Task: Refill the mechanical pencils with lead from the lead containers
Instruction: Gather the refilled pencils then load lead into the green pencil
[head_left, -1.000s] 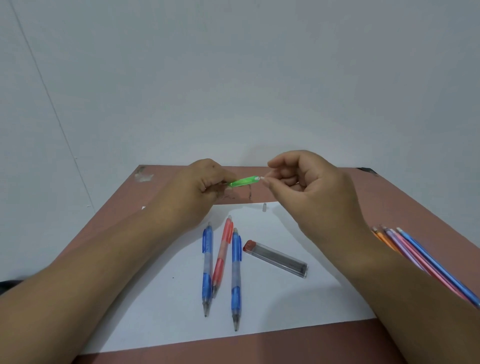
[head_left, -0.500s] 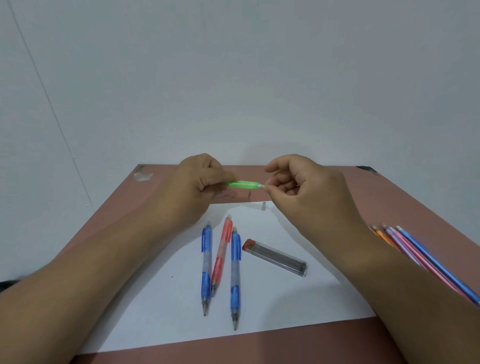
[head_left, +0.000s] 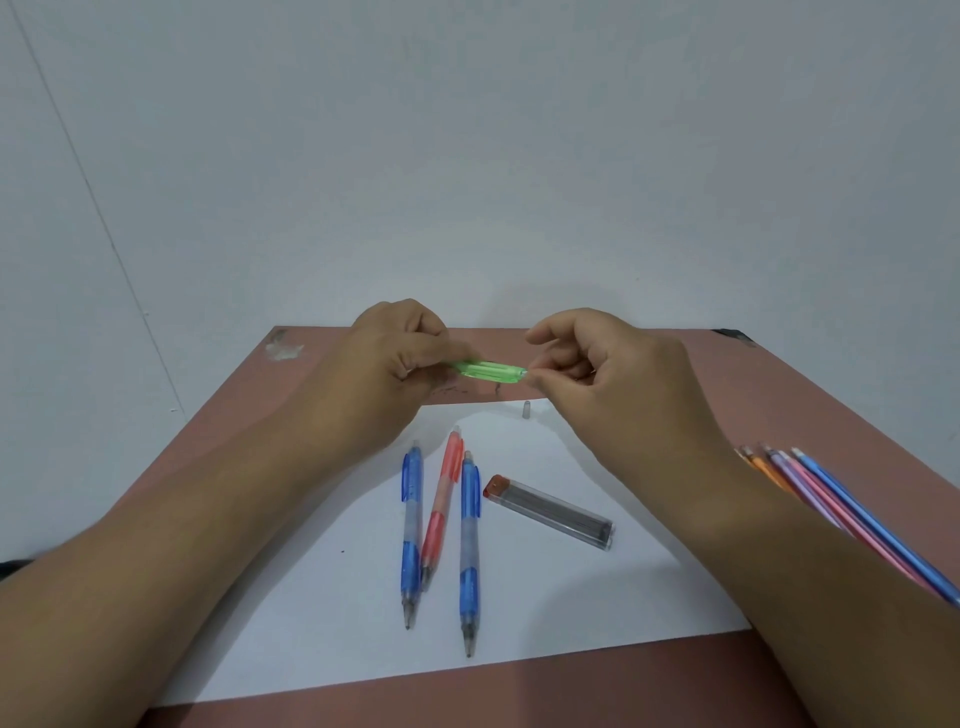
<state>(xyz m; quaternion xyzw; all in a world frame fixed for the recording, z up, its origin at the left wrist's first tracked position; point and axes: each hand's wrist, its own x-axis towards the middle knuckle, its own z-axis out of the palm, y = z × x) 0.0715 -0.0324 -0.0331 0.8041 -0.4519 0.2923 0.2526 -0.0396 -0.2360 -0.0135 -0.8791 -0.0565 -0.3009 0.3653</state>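
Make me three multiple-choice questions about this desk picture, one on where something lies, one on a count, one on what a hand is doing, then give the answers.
1. Where does the lead container lie?
A. right of the three pencils on the white paper
B. on the bare table
C. in the left hand

2. How many blue mechanical pencils lie on the paper?
A. one
B. two
C. four

3. What does the left hand do?
A. lies flat on the paper
B. hangs idle
C. grips the green pencil

Answers: 1 A, it rests on the sheet beside them. 2 B, two blue ones flank one red. 3 C, its fingers curl round the barrel.
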